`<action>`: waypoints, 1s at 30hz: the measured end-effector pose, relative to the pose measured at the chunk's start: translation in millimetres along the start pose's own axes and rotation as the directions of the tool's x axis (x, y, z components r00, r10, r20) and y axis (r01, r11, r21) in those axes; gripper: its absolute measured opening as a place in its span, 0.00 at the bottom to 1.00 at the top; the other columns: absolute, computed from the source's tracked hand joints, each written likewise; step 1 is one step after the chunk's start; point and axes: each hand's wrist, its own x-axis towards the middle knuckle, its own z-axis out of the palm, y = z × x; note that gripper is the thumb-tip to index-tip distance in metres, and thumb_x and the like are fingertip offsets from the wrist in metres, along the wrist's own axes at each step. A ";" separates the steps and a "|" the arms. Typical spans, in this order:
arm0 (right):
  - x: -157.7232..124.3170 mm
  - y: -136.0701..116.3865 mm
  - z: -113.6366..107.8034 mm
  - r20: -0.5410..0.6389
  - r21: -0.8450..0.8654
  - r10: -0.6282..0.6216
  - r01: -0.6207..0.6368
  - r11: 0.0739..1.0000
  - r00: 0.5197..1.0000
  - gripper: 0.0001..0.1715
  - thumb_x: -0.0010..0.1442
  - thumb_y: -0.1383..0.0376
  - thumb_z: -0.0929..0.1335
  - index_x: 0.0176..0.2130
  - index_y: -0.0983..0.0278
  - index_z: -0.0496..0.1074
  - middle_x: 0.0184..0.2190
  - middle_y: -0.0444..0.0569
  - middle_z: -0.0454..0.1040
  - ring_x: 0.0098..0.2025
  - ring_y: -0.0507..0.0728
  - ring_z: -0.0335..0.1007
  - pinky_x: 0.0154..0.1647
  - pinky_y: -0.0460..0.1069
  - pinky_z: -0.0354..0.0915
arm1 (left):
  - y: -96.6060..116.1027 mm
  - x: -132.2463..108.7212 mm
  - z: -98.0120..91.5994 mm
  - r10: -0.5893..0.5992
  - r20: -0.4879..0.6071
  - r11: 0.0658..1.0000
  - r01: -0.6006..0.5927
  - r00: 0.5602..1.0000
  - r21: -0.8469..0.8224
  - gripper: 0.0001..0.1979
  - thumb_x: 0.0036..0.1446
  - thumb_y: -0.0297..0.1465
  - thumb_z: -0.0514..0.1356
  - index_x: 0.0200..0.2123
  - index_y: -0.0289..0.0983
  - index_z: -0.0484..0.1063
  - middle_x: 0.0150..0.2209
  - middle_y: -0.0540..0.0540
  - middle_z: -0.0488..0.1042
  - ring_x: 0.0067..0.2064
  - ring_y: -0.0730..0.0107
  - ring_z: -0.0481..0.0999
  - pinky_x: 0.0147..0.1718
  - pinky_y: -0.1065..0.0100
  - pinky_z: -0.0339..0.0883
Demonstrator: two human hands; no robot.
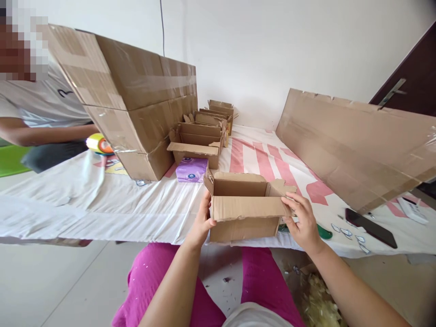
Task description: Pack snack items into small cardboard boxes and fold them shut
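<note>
A small open cardboard box (245,229) sits at the front edge of the table, its flaps raised and folded outward. On its left end is my left hand (203,220), the thumb on the near side and the other fingers partly hidden behind the end wall. My right hand (301,220) grips the right end, fingers over the flap and thumb below. Just behind the box lies a purple tissue pack (191,170). Partly covered by my right hand, a green-handled tool (324,232) rests on the cloth; its kind is unclear.
Stacked taped cartons (143,91) stand left, with several open boxes (197,145) behind the tissues. A large cardboard panel (354,141) leans right, near a phone (371,228) and paper cutouts (346,232). Across the table, a person's arm (51,132) reaches near a tape roll (98,143).
</note>
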 end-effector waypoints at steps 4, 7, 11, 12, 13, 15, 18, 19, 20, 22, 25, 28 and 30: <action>17.7 -0.5 3.6 -0.120 -0.007 0.188 -0.190 0.982 0.975 0.09 0.63 0.61 0.66 0.44 0.61 0.70 0.33 0.48 0.73 0.38 0.59 0.70 0.42 0.55 0.68 | 4.9 -1.5 3.0 -0.027 -0.015 0.999 0.027 1.000 0.044 0.50 0.42 0.51 0.70 0.65 0.45 0.54 0.63 0.41 0.61 0.64 0.45 0.60 0.60 0.53 0.57; 29.3 -0.4 8.5 -0.137 -0.039 0.307 -0.315 0.948 0.942 0.17 0.59 0.57 0.70 0.47 0.62 0.68 0.25 0.42 0.71 0.32 0.57 0.69 0.39 0.54 0.67 | 5.9 -2.5 3.3 -0.046 -0.033 0.997 0.048 0.998 0.066 0.44 0.46 0.44 0.70 0.64 0.45 0.55 0.62 0.42 0.62 0.63 0.48 0.61 0.60 0.55 0.58; 34.8 -2.4 12.7 -0.138 -0.058 0.264 -0.274 0.960 0.954 0.15 0.59 0.58 0.69 0.45 0.62 0.69 0.24 0.41 0.69 0.32 0.57 0.69 0.40 0.54 0.66 | 5.9 -2.2 1.5 -0.062 -0.017 0.997 0.063 0.998 0.043 0.43 0.47 0.43 0.69 0.63 0.45 0.54 0.64 0.42 0.61 0.65 0.48 0.59 0.61 0.55 0.57; 34.3 -3.0 13.0 -0.143 -0.066 0.246 -0.257 0.964 0.959 0.14 0.60 0.58 0.69 0.44 0.62 0.69 0.24 0.41 0.70 0.32 0.57 0.69 0.40 0.54 0.66 | 6.0 -2.2 1.3 -0.063 -0.015 0.997 0.063 0.998 0.041 0.43 0.48 0.43 0.69 0.63 0.44 0.54 0.64 0.42 0.60 0.65 0.48 0.58 0.61 0.55 0.57; 33.3 -3.4 13.0 -0.146 -0.073 0.233 -0.246 0.967 0.961 0.14 0.60 0.58 0.69 0.43 0.62 0.69 0.24 0.42 0.70 0.32 0.57 0.68 0.39 0.54 0.65 | 6.2 -2.4 1.3 -0.063 -0.014 0.997 0.063 0.998 0.042 0.43 0.48 0.43 0.68 0.63 0.44 0.54 0.64 0.42 0.60 0.65 0.48 0.58 0.61 0.55 0.56; 30.8 -3.8 12.7 -0.147 -0.084 0.220 -0.234 0.969 0.964 0.13 0.61 0.59 0.68 0.43 0.63 0.70 0.24 0.43 0.70 0.31 0.56 0.68 0.37 0.53 0.65 | 6.8 -3.0 1.7 -0.060 -0.016 0.997 0.060 0.998 0.046 0.42 0.48 0.43 0.68 0.63 0.44 0.54 0.64 0.42 0.60 0.65 0.48 0.58 0.62 0.54 0.55; 27.9 -3.7 12.5 -0.148 -0.095 0.201 -0.216 0.972 0.968 0.13 0.61 0.59 0.68 0.44 0.63 0.70 0.24 0.43 0.71 0.31 0.56 0.67 0.35 0.52 0.64 | 8.0 -4.0 2.9 -0.056 -0.018 0.997 0.057 0.998 0.057 0.43 0.47 0.44 0.69 0.63 0.44 0.53 0.64 0.42 0.59 0.65 0.49 0.58 0.62 0.54 0.55; 27.4 -3.7 12.6 -0.151 -0.100 0.197 -0.213 0.972 0.969 0.13 0.61 0.59 0.68 0.44 0.64 0.70 0.25 0.43 0.71 0.31 0.56 0.67 0.35 0.52 0.64 | 8.4 -4.3 3.2 -0.057 -0.017 0.996 0.058 0.998 0.061 0.44 0.47 0.44 0.69 0.63 0.43 0.53 0.64 0.42 0.59 0.64 0.48 0.58 0.61 0.54 0.55; 27.1 -3.6 12.9 -0.154 -0.105 0.193 -0.211 0.972 0.969 0.13 0.61 0.59 0.68 0.44 0.64 0.70 0.25 0.43 0.71 0.31 0.56 0.67 0.35 0.52 0.64 | 8.9 -4.4 3.6 -0.060 -0.016 0.996 0.061 0.998 0.063 0.44 0.47 0.44 0.69 0.63 0.43 0.53 0.64 0.41 0.59 0.64 0.48 0.59 0.61 0.54 0.56; 26.6 -3.7 13.5 -0.160 -0.114 0.191 -0.210 0.971 0.969 0.13 0.62 0.59 0.68 0.44 0.64 0.70 0.25 0.44 0.71 0.31 0.56 0.67 0.35 0.52 0.64 | 9.9 -4.6 4.0 -0.067 -0.015 0.996 0.068 0.998 0.064 0.43 0.47 0.44 0.68 0.63 0.43 0.53 0.63 0.42 0.60 0.64 0.48 0.59 0.60 0.55 0.57; 25.7 -4.0 14.1 -0.167 -0.120 0.179 -0.200 0.972 0.970 0.13 0.62 0.59 0.67 0.44 0.64 0.70 0.25 0.44 0.71 0.31 0.56 0.67 0.35 0.52 0.64 | 11.1 -4.8 4.1 -0.064 -0.016 0.995 0.065 0.998 0.075 0.43 0.47 0.44 0.68 0.63 0.43 0.53 0.61 0.42 0.61 0.64 0.48 0.59 0.60 0.55 0.57; 24.4 -5.1 13.9 -0.171 -0.119 0.173 -0.194 0.974 0.970 0.13 0.62 0.59 0.67 0.44 0.64 0.70 0.25 0.44 0.70 0.31 0.56 0.67 0.35 0.52 0.64 | 11.5 -5.3 3.5 -0.059 -0.021 0.994 0.061 0.998 0.095 0.42 0.47 0.44 0.68 0.62 0.42 0.54 0.60 0.42 0.62 0.64 0.48 0.58 0.60 0.54 0.56; 23.5 -6.3 13.2 -0.171 -0.115 0.175 -0.196 0.974 0.969 0.12 0.63 0.59 0.67 0.44 0.63 0.70 0.25 0.44 0.71 0.31 0.56 0.68 0.35 0.52 0.65 | 11.5 -5.6 3.2 -0.060 -0.023 0.993 0.062 0.998 0.100 0.42 0.47 0.44 0.68 0.62 0.43 0.54 0.59 0.42 0.62 0.63 0.48 0.58 0.60 0.54 0.56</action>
